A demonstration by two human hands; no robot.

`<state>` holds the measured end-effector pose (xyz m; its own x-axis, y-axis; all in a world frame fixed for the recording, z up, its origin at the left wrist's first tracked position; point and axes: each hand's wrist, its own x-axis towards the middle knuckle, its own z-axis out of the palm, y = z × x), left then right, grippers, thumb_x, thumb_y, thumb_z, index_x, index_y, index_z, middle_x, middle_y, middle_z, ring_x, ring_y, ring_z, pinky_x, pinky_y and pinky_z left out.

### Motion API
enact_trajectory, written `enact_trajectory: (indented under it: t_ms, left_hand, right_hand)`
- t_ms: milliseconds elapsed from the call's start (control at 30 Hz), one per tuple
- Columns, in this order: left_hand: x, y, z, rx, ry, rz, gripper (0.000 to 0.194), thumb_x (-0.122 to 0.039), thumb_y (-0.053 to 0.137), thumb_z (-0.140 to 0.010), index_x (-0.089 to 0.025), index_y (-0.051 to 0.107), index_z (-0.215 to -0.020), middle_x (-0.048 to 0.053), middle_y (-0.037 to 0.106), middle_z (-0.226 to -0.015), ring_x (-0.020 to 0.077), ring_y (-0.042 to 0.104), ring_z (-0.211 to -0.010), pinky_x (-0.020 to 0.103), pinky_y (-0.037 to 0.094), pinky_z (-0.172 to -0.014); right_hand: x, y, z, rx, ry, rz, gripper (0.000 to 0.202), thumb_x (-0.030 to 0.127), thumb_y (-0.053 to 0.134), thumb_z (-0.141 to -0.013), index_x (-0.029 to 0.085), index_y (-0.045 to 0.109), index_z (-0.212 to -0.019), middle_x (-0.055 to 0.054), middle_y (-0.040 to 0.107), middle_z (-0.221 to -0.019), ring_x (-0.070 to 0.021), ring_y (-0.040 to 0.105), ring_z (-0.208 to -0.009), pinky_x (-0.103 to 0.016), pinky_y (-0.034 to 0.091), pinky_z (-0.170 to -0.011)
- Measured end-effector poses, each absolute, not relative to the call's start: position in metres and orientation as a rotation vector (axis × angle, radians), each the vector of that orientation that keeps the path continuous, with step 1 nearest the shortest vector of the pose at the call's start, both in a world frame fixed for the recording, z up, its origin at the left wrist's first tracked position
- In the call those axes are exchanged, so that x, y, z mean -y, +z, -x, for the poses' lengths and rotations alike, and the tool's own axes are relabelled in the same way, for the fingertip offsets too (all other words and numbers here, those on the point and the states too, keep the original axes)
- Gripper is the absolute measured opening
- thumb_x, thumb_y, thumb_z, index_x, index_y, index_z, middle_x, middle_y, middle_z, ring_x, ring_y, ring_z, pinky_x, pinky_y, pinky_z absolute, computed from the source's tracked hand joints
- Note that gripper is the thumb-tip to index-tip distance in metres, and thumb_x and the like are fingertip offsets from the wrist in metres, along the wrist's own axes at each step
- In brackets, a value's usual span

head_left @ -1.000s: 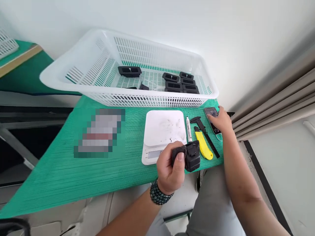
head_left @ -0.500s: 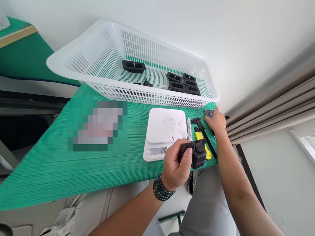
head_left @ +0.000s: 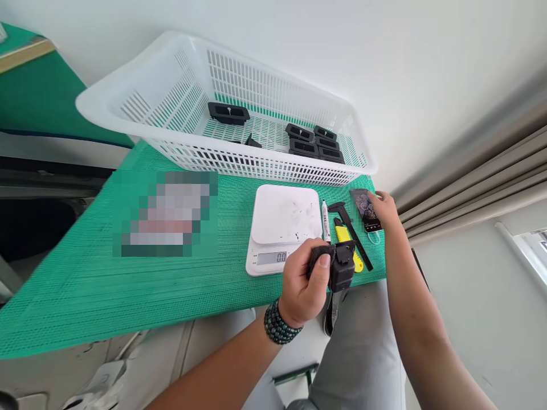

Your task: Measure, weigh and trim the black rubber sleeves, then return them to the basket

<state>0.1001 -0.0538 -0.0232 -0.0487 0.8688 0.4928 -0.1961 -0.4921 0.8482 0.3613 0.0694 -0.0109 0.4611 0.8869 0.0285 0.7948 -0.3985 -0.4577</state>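
My left hand (head_left: pixel 304 290) is clenched around a black plastic part (head_left: pixel 337 266), held just over the near edge of the bench (head_left: pixel 85 296), in front of the white scale (head_left: pixel 282 229). My right hand (head_left: pixel 384 209) rests with its fingers on a phone (head_left: pixel 363 206) near the far right corner. Between them lie a marker (head_left: pixel 325 221), a yellow knife (head_left: pixel 348 245) and a caliper (head_left: pixel 350 228). The white basket (head_left: pixel 128 114) stands along the far edge.
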Motion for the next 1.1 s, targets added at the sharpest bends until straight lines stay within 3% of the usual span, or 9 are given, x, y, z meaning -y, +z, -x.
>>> enact_trajectory:
  t_ms: [333, 600, 1100]
  left_hand:
    - [0.056, -0.023, -0.103, -0.767, 1.569, -1.472, 0.033, -0.046, 0.047, -0.101, -0.022, 0.059, -0.081, 0.0, 0.057, -0.062, 0.0167, 0.052, -0.052, 0.03, 0.043, -0.049]
    - [0.055, -0.023, -0.104, -0.723, 1.539, -1.497, 0.03, -0.043, 0.048, -0.1, -0.023, 0.057, -0.079, -0.001, 0.055, -0.061, 0.0156, 0.049, -0.052, 0.03, 0.041, -0.048]
    - [0.054, -0.021, -0.104, -0.618, 1.551, -1.54, 0.019, -0.03, 0.05, -0.099, -0.022, 0.056, -0.082, -0.002, 0.058, -0.067, 0.0143, 0.052, -0.056, 0.028, 0.04, -0.05]
  right_hand:
    - [-0.066, -0.008, -0.356, 1.292, 0.465, 2.313, 0.071, 0.056, 0.052, -0.095, 0.014, 0.05, -0.152, -0.017, 0.068, -0.14, -0.0271, 0.072, -0.108, -0.033, 0.056, -0.086]
    - [-0.087, 0.011, -0.338, 1.641, 0.307, 2.515, 0.082, 0.056, 0.068, -0.085, 0.017, 0.046, -0.154, -0.021, 0.059, -0.149, -0.0409, 0.06, -0.131, -0.048, 0.051, -0.1]
    - [-0.118, 0.023, -0.337, 2.002, 0.118, 2.643, 0.058, 0.048, 0.074, -0.076, 0.016, 0.063, -0.123, -0.017, 0.073, -0.123, -0.0359, 0.069, -0.108, -0.041, 0.056, -0.083]
